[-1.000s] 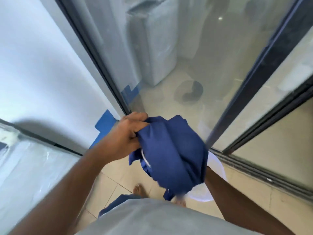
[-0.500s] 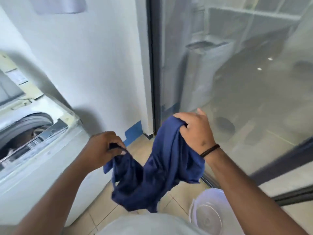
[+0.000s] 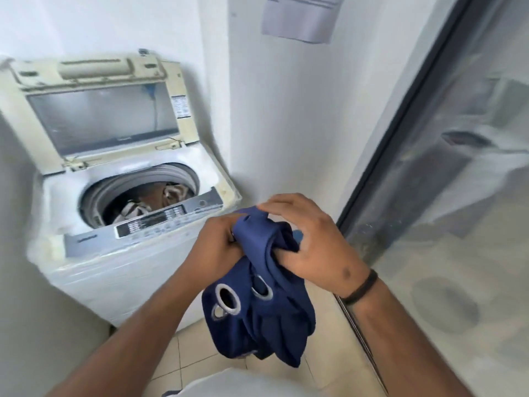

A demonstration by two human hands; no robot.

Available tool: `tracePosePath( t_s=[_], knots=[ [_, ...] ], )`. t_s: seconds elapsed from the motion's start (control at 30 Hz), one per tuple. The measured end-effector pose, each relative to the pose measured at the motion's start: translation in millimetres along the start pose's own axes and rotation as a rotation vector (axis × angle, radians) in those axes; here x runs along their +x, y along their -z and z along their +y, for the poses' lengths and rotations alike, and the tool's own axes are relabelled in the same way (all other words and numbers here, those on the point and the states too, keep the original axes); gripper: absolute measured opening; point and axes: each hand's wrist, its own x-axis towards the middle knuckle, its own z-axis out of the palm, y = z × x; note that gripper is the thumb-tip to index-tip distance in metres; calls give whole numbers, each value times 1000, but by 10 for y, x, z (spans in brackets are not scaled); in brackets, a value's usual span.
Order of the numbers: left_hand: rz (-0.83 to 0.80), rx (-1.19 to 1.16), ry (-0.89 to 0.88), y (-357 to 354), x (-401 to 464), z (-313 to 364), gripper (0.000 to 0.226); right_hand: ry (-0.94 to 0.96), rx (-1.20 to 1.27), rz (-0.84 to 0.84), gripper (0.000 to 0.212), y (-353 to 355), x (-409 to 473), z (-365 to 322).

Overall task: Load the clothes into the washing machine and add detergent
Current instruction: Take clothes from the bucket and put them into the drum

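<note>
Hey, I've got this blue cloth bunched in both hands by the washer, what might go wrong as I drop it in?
The blue cloth has metal rings that might knock or snag on the drum. Its loose end hangs low and could drape over the control panel instead of clearing the opening.

Single head-worn wide-angle view, looking forward and down from chest height, close on both forearms at near centre. It faces a corner: open top-load washing machine (image 3: pixel 126 213) far left, glass door (image 3: pixel 458 196) right, tiled floor (image 3: pixel 329 325) below.
</note>
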Motion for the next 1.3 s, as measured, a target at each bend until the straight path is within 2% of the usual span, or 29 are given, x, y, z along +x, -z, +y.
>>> tracePosePath(
  t_s=[0.07, 0.13, 0.2, 0.23, 0.27, 0.33, 0.43, 0.47, 0.53, 0.63, 0.77, 0.83, 0.97, 1.03, 1.17, 1.2, 1.3],
  knots=[
    [63, -58, 6, 182, -12, -115, 17, -198, 53, -189, 96, -219, 14, 178],
    [119, -87, -25, 373, 13, -180, 10, -376, 94, -306, 126, -513, -3, 395],
    [183, -45, -134, 596, 31, -164, 11, -420, 168, -346, 139, -824, 20, 518],
    [218, -38, -171, 699, 47, -148, 11, -427, 220, -341, 138, -978, 56, 556],
    [253, -43, -206, 786, 74, -160, 11, -436, 273, -319, 130, -1092, 99, 550],
    [295, -98, -187, 973, 104, -136, 12, -455, 280, -263, 92, -1331, 222, 575],
    [382, -135, -125, 1233, 142, -158, 16, -505, 93, -198, 23, -1535, 438, 677],
    [423, -122, -106, 1328, 160, -207, 16, -502, 39, -193, 17, -1574, 529, 715],
    [507, -56, -85, 1529, 195, -330, 22, -481, -16, -208, 29, -1611, 724, 740],
    [577, 9, -27, 1797, 201, -470, 36, -431, -99, -190, 30, -1621, 1044, 713],
    [676, -14, 67, 2047, 227, -716, 54, -383, -41, 6, 20, -1672, 1514, 750],
    [726, -34, 121, 2173, 278, -861, 53, -329, 34, 107, 23, -1688, 1794, 747],
    [794, 5, 197, 2389, 489, -1071, 40, -269, 128, 163, 32, -1790, 2342, 791],
    [776, 38, 211, 2512, 674, -1117, 23, -275, 177, 154, 34, -1903, 2582, 884],
    [689, -64, 209, 2667, 1081, -1281, 23, -372, 210, 26, 21, -2256, 2858, 1115],
    [647, -50, 223, 2720, 1197, -1394, 36, -387, 213, -16, 19, -2390, 2934, 1180],
    [348, 183, 335, 2786, 1356, -1813, 114, -412, 193, -155, 18, -2636, 2985, 1266]
  ],
)
